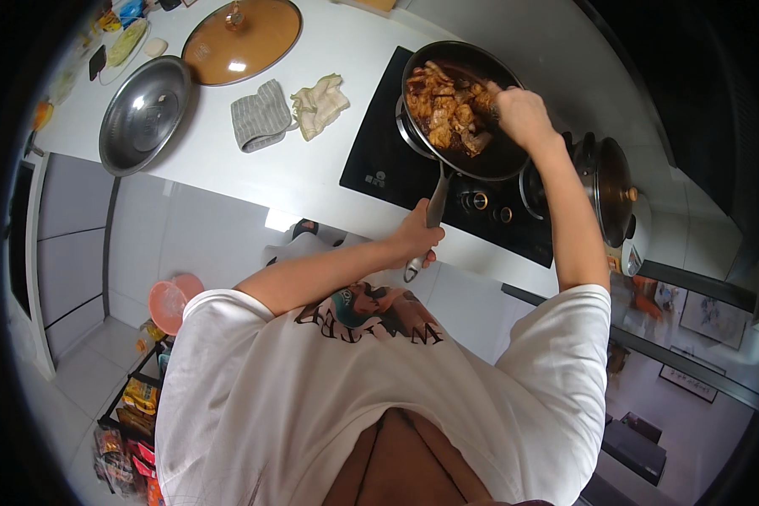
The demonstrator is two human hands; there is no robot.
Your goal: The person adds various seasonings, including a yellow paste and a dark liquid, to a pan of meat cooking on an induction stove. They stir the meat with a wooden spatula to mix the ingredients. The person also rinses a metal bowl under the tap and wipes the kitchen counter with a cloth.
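Observation:
My left hand [416,235] is closed around the long handle [439,196] of a dark frying pan [512,161]. The pan sits over a burner on the black glass gas hob [379,161]. Browned, sauce-coated chunks of meat [444,111] lie mostly in the pan's left half, with dark sauce around them. My right hand [524,117] is above the pan's right side, fingers curled around a cooking utensil [494,112]. Most of that utensil is hidden by the hand and the food.
Left of the hob lie a grey striped cloth [260,117] and a cream cloth [320,106]. Beyond are a steel basin [144,117] and a glass lid [243,44]. A lidded pot [610,190] stands right of the pan. Hob knobs [481,201] face me.

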